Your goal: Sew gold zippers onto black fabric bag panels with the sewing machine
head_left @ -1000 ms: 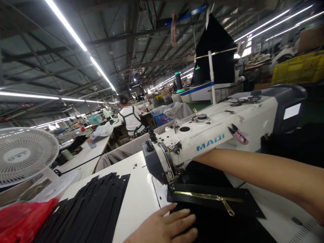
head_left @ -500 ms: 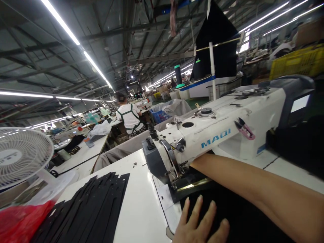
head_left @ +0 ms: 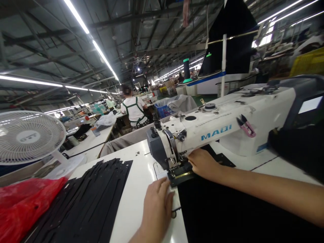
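Fingers of the left hand [head_left: 156, 204] lie close together on the white table [head_left: 138, 168], thumb slightly apart, tips right by the near end of a black strip [head_left: 174, 183]; whether they touch it cannot be told. Fingers of the right hand [head_left: 204, 162] are curled at that strip, just right of the sewing head; whether they pinch it is hidden.

Farthest left, a white fan [head_left: 28, 136] stands behind a red plastic bag [head_left: 27, 199]. Next comes a spread pile of black pieces [head_left: 93, 199], partly overlapping. Farther back, a person [head_left: 134, 109] in a white top has their back turned. Under the head of the sewing machine [head_left: 219, 131] sits the strip with its gold zipper [head_left: 183, 174]. Large black cloth [head_left: 227, 212] lies below the right forearm. Pink snips [head_left: 246, 126] are against the machine's side.
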`<state>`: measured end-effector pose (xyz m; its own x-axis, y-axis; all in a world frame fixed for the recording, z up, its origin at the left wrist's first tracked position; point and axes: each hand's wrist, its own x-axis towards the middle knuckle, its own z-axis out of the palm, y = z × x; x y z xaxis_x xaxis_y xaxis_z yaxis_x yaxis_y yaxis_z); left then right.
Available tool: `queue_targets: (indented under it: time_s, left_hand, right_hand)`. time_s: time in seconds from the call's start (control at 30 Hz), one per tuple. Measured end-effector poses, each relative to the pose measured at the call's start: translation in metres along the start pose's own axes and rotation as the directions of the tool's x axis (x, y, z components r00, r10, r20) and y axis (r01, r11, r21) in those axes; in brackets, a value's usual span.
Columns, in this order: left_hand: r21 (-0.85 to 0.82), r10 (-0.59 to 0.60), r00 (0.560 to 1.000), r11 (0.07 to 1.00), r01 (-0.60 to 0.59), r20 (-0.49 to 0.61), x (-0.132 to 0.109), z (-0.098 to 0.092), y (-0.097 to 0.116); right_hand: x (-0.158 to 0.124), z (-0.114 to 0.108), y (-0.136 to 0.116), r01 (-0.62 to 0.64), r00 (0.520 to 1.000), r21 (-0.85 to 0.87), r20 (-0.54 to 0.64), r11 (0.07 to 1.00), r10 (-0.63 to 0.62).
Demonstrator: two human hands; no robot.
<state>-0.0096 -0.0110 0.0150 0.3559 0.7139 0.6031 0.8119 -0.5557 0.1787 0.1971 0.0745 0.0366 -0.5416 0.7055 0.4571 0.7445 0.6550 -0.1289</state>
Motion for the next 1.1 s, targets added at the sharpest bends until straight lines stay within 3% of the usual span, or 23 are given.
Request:
queue_targets:
  time_s: [0.1, 0.27, 0.57, 1.1]
  left_hand:
    - [0.109, 0.082, 0.995, 0.99, -0.089, 0.059, 0.004, 0.007, -0.014]
    - [0.057, 0.149, 0.983, 0.986, -0.156, 0.103, 0.014, 0.018, -0.016]
    - [0.036, 0.208, 0.972, 0.976, -0.213, 0.113, 0.018, 0.018, -0.018]
    - [0.105, 0.099, 0.988, 0.988, -0.112, 0.121, 0.021, 0.025, -0.021]
  right_hand:
    - [-0.021, 0.01, -0.019, 0.124, 0.992, 0.108, -0.002, 0.986, -0.125]
    - [-0.028, 0.019, -0.027, 0.209, 0.972, 0.286, 0.044, 0.935, -0.23]
    - [-0.022, 0.015, -0.025, 0.202, 0.971, 0.255, 0.076, 0.946, -0.227]
    - [-0.015, 0.026, -0.02, 0.218, 0.976, 0.214, -0.039, 0.952, -0.214]
